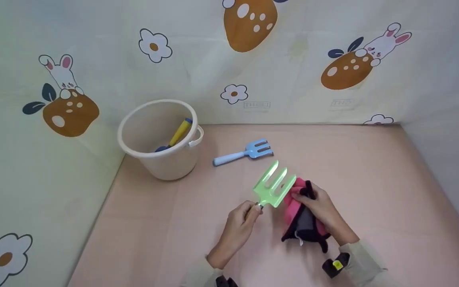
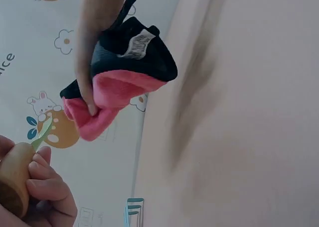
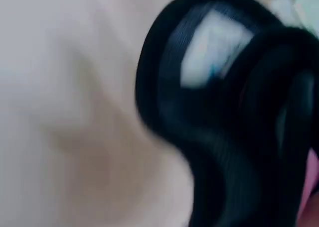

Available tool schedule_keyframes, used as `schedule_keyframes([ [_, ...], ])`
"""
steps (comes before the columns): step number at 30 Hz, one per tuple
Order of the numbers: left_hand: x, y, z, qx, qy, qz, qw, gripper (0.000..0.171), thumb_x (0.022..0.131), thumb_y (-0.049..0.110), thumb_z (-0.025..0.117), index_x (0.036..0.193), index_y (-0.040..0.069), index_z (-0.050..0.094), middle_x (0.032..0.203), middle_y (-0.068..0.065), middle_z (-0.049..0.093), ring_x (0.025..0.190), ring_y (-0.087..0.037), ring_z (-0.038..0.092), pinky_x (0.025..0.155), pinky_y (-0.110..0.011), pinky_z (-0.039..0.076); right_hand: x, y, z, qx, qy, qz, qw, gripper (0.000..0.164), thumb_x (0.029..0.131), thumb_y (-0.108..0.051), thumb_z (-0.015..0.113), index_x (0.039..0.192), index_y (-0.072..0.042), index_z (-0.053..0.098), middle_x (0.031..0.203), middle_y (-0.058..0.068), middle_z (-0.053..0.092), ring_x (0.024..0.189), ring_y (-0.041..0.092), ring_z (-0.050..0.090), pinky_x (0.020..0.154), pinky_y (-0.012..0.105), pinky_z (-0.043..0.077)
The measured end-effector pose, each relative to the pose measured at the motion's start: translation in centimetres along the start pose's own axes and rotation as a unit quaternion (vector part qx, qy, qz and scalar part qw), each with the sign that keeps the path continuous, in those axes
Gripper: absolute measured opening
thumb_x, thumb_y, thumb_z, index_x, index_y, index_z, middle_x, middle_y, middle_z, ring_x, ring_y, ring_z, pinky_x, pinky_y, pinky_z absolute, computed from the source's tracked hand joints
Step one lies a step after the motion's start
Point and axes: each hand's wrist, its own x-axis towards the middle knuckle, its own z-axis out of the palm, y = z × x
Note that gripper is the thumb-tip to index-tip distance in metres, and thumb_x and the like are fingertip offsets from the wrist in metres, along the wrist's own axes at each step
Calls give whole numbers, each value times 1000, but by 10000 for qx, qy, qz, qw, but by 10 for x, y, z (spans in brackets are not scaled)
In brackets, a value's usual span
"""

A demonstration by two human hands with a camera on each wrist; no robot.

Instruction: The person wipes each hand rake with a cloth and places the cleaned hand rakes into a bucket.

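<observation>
Right of the bucket (image 1: 169, 165) and nearer to us, the left hand (image 1: 239, 221) grips the green fork (image 1: 268, 196), whose long axis slants away and rightward beside the pink-and-black cloth item (image 1: 305, 223). We see the right hand (image 1: 322, 205), farther right of the bucket, gripping that item.

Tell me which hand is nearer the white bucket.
Left. The left hand, gripping the green fork, is to the right of the white bucket and below it in the head view; the right hand, holding pink-and-black fabric, is farther right.
</observation>
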Motion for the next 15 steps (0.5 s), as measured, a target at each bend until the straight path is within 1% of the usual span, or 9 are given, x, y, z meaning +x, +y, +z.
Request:
schedule_keyframes([
  [1,1,1,1,-91,0,30,10000,27,98,26,46,91,4,61,70,5,44,60,-3,39,52,-16,34,-1,0,3,597,-246,246,9976,41,86,-27,66,119,-6,53,103,6,63,89,13,56,78,25,43],
  [2,1,2,3,-167,-5,60,9998,27,98,25,47,91,4,61,70,5,44,61,-3,39,53,-16,34,-3,0,6,1160,-498,481,9908,43,87,-28,64,121,-5,51,101,4,63,89,11,57,78,24,45],
  [3,2,3,4,-225,-7,86,9997,26,98,25,47,91,4,61,70,5,43,61,-3,39,53,-16,34,-5,-1,9,1662,-756,669,9809,43,89,-27,62,123,-4,48,98,2,63,87,11,59,77,24,47],
  [5,4,3,7,-285,-4,91,9996,27,98,26,47,91,3,60,70,5,42,62,-3,39,54,-16,33,-9,-3,14,2477,-1241,918,9565,39,92,-24,57,123,-5,43,96,0,63,86,11,62,77,26,50],
  [8,7,3,10,-238,77,141,9996,28,98,26,47,91,2,59,69,5,40,63,-3,38,54,-16,33,-14,-4,19,3294,-1780,1084,9209,30,95,-21,51,120,-8,42,98,0,64,90,11,62,81,27,50],
  [10,9,1,12,-133,175,236,9995,27,98,25,47,89,1,57,69,5,39,63,-2,38,55,-15,33,-17,-4,22,3691,-1979,1165,9006,26,96,-20,47,120,-11,43,102,-1,64,93,11,62,84,27,49],
  [11,9,0,13,-48,225,295,9993,27,98,25,47,88,2,57,68,5,38,63,-2,38,55,-15,33,-18,-4,24,3871,-2013,1209,8916,24,96,-19,45,119,-12,45,103,-1,65,94,11,62,85,27,49],
  [13,11,-2,16,68,251,374,9990,26,99,25,45,87,3,54,68,4,41,62,-1,39,54,-15,34,-20,-4,26,4209,-1998,1287,8754,22,97,-18,42,118,-13,47,104,-1,66,95,10,62,85,26,49],
  [15,11,-4,18,120,186,349,9991,27,100,26,43,86,4,51,67,4,44,57,-2,41,50,-14,36,-21,-3,28,4526,-1929,1345,8601,21,97,-16,40,115,-13,51,103,-1,67,95,10,63,86,26,49],
])
